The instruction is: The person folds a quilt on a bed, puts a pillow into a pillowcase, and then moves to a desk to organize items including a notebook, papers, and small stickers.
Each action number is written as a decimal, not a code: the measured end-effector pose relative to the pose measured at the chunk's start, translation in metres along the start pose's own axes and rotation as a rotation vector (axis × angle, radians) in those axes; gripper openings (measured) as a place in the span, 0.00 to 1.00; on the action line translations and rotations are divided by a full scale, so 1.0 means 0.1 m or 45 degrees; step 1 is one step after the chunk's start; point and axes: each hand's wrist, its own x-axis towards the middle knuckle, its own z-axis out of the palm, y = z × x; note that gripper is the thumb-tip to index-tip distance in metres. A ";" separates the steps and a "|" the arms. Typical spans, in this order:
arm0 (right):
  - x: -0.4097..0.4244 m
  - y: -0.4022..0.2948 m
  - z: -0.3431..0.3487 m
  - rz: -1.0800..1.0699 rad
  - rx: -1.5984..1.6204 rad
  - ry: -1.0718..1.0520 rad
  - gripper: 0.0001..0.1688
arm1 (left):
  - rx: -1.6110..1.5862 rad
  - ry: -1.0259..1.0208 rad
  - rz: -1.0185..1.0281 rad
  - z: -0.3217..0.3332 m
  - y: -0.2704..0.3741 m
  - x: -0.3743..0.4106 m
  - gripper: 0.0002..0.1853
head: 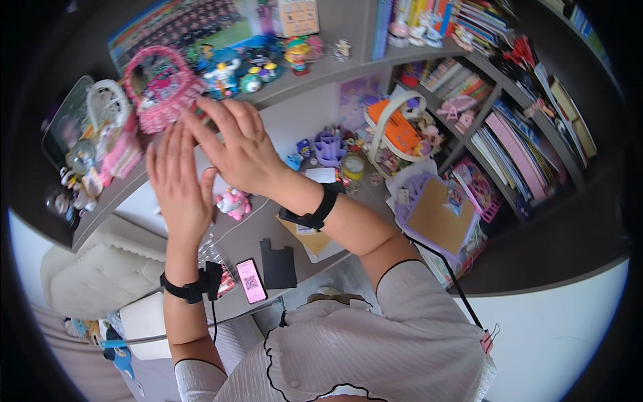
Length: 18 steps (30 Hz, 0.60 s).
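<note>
My left hand (178,186) is raised before the upper shelf, fingers stretched upward and thumb out to the side. My right hand (238,143) reaches in from the right, palm down, fingers spread, its fingertips close to those of my left hand. Both sets of fingertips are at the lower edge of a pink ruffled basket (155,108) on the shelf; whether they touch it cannot be told. Nothing shows held in either hand. Left of the basket is a white-handled basket (108,108) with pink fabric. Several small figurines (221,75) stand to its right.
Below the shelf (301,83), the desk bears a pink plush-like figure (234,203), a lit phone (251,281), a black flat piece (279,264) and a purple holder (330,149). At right are a white-handled basket (377,133), a purple-framed board (437,216) and shelves with books (522,151).
</note>
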 end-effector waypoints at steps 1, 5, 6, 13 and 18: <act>-0.08 0.04 -0.05 0.018 -0.021 0.033 0.22 | 0.038 0.005 0.004 0.04 0.01 0.01 0.29; -0.74 -0.01 -0.19 0.144 0.055 0.106 0.21 | 0.062 0.032 -0.042 0.10 0.07 0.05 0.29; -0.99 -0.03 -0.23 0.187 0.100 0.056 0.22 | 0.085 0.045 -0.049 0.11 0.08 0.05 0.29; -3.15 0.03 -0.60 0.992 -0.037 -0.511 0.21 | -0.322 0.394 -0.088 0.19 0.23 -0.47 0.24; -4.51 0.18 -0.87 1.683 -0.300 -0.560 0.16 | -0.840 -0.299 -0.322 0.55 0.44 -1.31 0.11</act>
